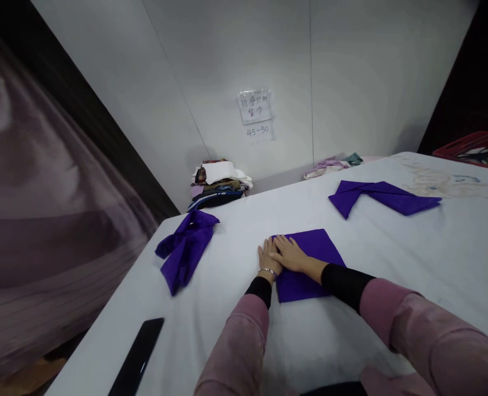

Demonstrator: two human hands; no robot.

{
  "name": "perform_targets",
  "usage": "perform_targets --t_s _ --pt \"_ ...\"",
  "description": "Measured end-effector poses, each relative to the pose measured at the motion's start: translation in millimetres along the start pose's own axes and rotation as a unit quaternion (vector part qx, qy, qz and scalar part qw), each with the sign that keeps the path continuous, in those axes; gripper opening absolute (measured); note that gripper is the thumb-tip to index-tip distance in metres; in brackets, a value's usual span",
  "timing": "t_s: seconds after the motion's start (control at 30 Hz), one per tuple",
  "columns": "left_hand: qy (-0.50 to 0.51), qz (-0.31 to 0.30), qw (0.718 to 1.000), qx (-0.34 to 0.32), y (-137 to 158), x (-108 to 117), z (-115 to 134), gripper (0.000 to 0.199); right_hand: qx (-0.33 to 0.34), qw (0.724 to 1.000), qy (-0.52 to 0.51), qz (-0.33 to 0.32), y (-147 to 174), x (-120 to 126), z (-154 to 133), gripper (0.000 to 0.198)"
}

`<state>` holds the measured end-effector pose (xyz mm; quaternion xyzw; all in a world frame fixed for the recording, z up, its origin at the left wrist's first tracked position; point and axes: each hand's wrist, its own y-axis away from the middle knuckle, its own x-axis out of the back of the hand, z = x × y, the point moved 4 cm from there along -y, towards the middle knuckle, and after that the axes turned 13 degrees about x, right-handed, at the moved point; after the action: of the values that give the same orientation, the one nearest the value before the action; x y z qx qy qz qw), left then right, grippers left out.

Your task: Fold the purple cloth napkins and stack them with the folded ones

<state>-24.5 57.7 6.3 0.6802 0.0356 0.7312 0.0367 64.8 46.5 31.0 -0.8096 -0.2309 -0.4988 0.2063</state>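
Observation:
A purple cloth napkin point(310, 283), folded into a flat square, lies on the white-covered table point(227, 264) in front of me. My left hand point(270, 257) rests flat at its left edge, fingers stretched out, a bracelet at the wrist. My right hand point(290, 254) lies flat on the cloth's upper left part, its fingertips against or over the left hand. To the left sits a purple cloth folded into a looped, crossed shape point(188, 247). Farther back on the right lies another purple cloth, folded into a bent band point(386, 197).
A long black flat object point(139, 355) lies at the table's left front. Folded clothes point(219, 184) are stacked beyond the back edge, with more fabric point(330, 165) farther right. A red basket point(470, 146) stands at far right. A handwritten sign point(255, 113) hangs on the wall.

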Motion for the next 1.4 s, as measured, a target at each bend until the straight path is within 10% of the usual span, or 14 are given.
perform_targets --t_s 0.6,0.97,1.4 --pt "0.011 0.043 0.999 0.011 3 -6 2 0.059 -0.091 0.985 0.139 0.041 43 13 115 0.08" --pt "0.024 0.03 0.999 0.016 3 -6 3 0.06 -0.14 0.984 0.112 -0.006 48 27 127 0.08" --pt "0.055 -0.003 0.998 0.027 4 10 2 0.06 0.037 0.997 0.063 0.01 95 -14 -11 0.08"
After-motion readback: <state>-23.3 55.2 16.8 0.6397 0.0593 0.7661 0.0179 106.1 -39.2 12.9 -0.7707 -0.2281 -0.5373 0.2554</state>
